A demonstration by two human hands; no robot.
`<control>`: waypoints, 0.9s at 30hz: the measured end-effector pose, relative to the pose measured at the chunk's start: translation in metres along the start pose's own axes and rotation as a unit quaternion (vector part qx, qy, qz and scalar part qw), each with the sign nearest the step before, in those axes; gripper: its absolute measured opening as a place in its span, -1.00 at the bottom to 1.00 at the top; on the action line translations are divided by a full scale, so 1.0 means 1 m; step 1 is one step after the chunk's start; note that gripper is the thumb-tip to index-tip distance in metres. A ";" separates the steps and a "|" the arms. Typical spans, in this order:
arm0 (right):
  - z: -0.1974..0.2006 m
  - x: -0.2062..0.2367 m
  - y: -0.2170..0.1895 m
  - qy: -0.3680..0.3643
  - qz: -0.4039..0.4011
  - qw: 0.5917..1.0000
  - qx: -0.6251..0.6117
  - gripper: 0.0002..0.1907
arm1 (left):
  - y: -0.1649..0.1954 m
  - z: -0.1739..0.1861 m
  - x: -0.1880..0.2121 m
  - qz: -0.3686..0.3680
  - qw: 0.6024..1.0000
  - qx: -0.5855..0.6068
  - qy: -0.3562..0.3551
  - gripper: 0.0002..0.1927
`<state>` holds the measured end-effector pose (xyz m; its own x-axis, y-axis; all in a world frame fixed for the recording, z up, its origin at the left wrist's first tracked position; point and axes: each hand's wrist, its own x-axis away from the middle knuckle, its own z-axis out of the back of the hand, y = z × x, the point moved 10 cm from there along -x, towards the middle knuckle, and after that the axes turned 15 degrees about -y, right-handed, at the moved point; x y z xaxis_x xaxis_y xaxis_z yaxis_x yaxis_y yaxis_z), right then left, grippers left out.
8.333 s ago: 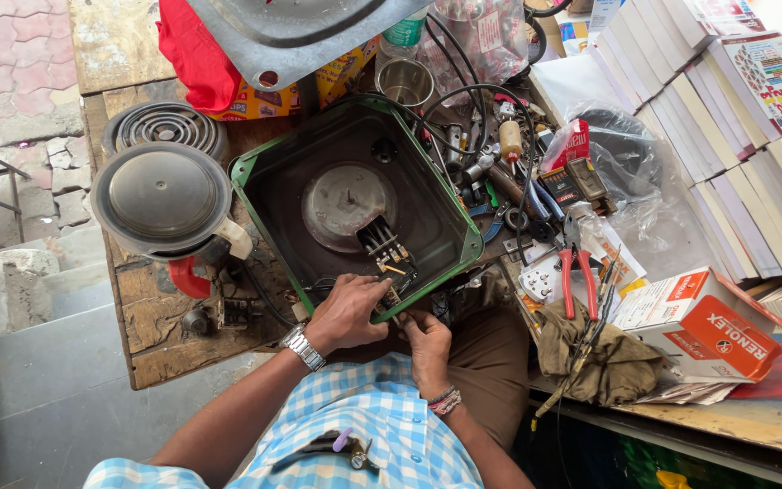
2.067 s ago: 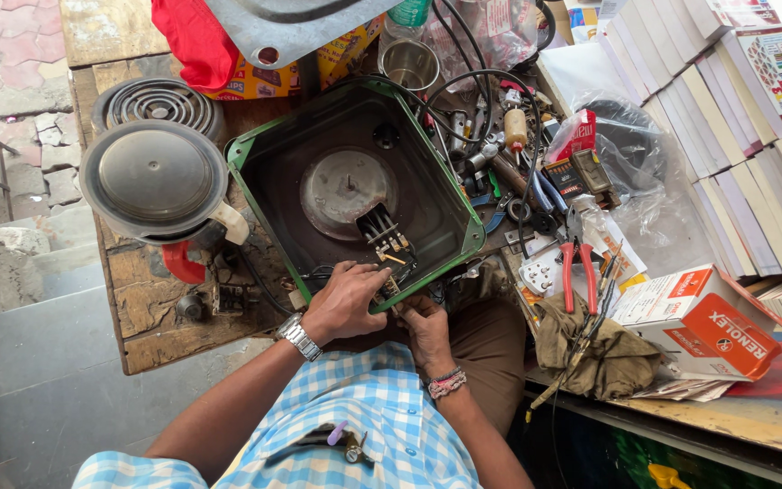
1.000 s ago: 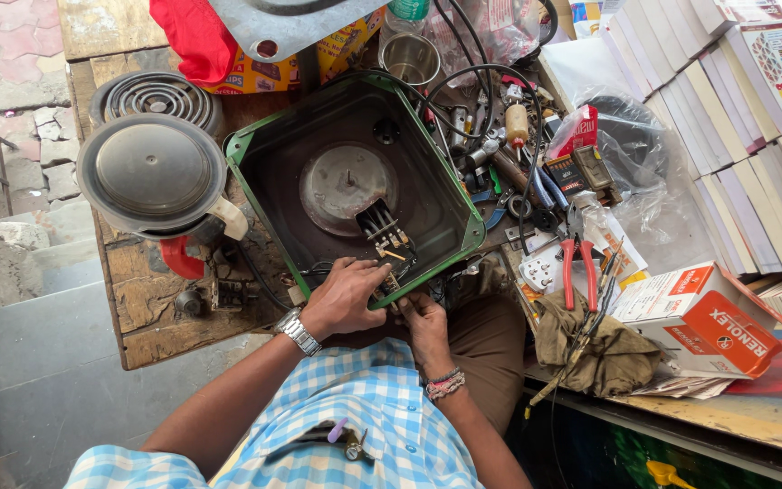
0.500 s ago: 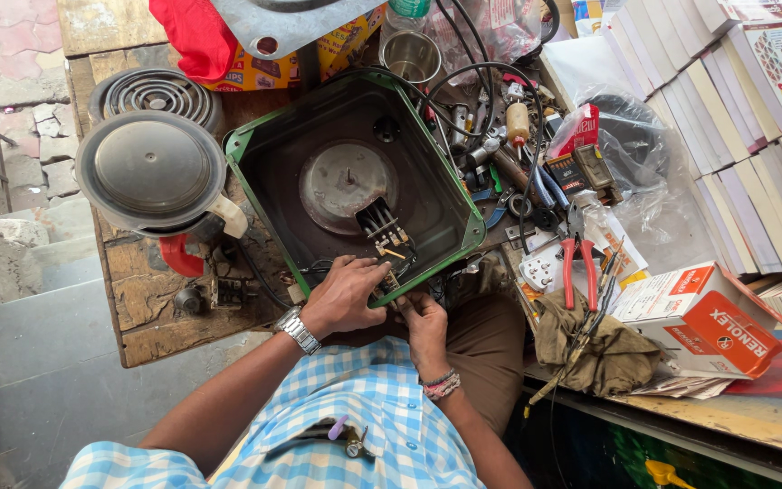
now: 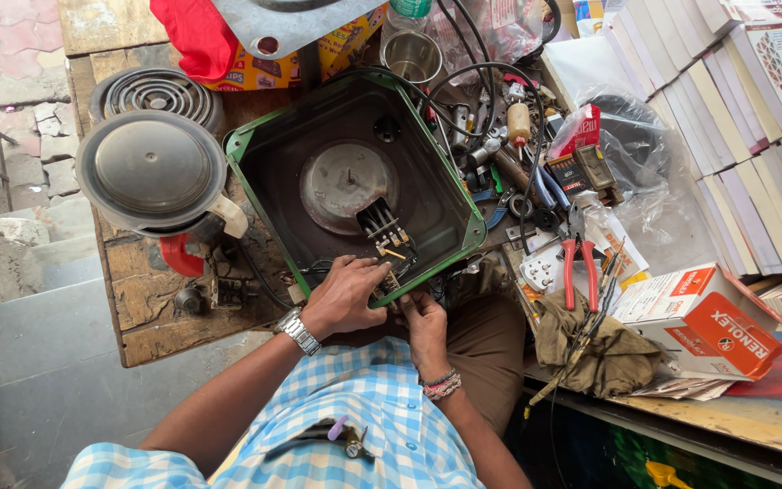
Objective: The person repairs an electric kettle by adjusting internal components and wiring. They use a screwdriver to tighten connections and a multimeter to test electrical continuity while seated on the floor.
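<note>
Both hands at near rim of green-edged square metal appliance casing (image 5: 355, 181) on wooden counter (image 5: 151, 308): left hand (image 5: 348, 294) curled gripping rim, right hand (image 5: 423, 312) pinching small part there, wiring work in hand

The scene is seen from a single head-worn camera, aimed almost straight down from above the person's chest. The green-rimmed appliance casing (image 5: 355, 186) is taken as the landmark and lies just above the frame's centre, at arm's length from the lens. Below it, nearest the camera, the checked shirt and both forearms are seen. To its left, a round dark lid (image 5: 151, 172) and the edge of the wooden bench (image 5: 138, 312) are taken in, with pavement beyond. To its right, stacked books (image 5: 753, 118) are reached. No second view is provided, so no overlap is shared.
</note>
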<state>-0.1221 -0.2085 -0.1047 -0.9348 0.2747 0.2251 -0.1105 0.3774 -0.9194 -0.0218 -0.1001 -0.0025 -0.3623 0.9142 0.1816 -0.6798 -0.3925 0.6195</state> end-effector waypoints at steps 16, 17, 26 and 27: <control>0.004 0.007 -0.003 0.042 0.013 0.999 0.013 -0.86 | 0.001 0.002 0.001 -0.012 1.000 0.002 -0.003 -0.15; 0.004 0.008 -0.003 0.044 0.018 0.999 0.002 -0.86 | 0.001 0.002 0.001 -0.009 1.000 0.003 -0.005 -0.15; -0.001 0.008 -0.001 0.026 0.040 0.995 -0.086 -0.84 | 0.007 0.009 0.004 -0.001 1.000 0.002 0.006 -0.17; 0.001 0.009 0.001 0.039 0.028 0.997 -0.066 -0.84 | 0.005 0.008 0.004 0.008 1.000 0.006 -0.004 -0.18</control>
<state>-0.1306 -0.2069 -0.1040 -0.9088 0.3638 0.2044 -0.0099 0.4709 -0.8821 -0.0215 -0.0975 0.0076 -0.3686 0.9082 0.1981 -0.6665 -0.4068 0.6248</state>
